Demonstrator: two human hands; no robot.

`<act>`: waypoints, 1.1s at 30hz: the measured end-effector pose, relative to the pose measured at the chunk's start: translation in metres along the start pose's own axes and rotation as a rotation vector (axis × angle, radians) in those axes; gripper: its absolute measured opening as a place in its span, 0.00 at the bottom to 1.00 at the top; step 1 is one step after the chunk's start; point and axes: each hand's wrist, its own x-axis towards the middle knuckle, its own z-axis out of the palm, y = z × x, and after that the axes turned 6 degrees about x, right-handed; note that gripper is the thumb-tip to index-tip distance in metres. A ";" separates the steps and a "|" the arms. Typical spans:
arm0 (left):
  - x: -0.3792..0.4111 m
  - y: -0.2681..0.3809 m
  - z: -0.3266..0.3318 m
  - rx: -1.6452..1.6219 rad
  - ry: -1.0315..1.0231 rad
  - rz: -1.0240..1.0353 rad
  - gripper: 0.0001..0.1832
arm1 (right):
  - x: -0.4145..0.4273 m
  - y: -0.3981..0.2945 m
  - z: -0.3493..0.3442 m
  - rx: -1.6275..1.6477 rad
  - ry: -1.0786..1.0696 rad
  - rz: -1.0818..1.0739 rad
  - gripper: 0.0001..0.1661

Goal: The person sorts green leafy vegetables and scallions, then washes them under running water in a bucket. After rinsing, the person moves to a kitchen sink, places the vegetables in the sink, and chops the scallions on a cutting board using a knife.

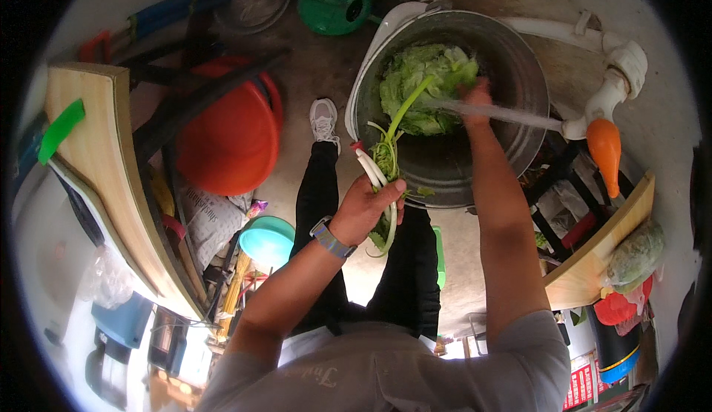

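Observation:
My left hand (pixel 371 203) grips a small bunch of vegetables, with white stalks (pixel 378 178), a thick green stem (pixel 409 106) and thin leafy stems. The bunch is at the near left rim of a large round metal tub (pixel 532 97). Leafy green lettuce (pixel 420 81) lies inside the tub. A stream of water from a white tap pipe (pixel 574 129) runs across into it. My right hand (pixel 475 97) reaches into the tub at the right edge of the lettuce; it is blurred, and its fingers are partly hidden by spray and leaves.
An orange handle (pixel 603 145) sits by the tap pipe. Left stand a red basin (pixel 228 139) and a turquoise basin (pixel 267 239). A green watering can (pixel 335 5) is beyond. Wooden boards flank me, left (pixel 105 161) and right (pixel 598 250), the right one bearing a wrapped green gourd-like vegetable (pixel 634 256).

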 end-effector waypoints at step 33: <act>0.016 0.008 0.000 -0.019 -0.006 0.023 0.11 | -0.040 -0.062 0.024 -0.482 -0.307 -0.074 0.23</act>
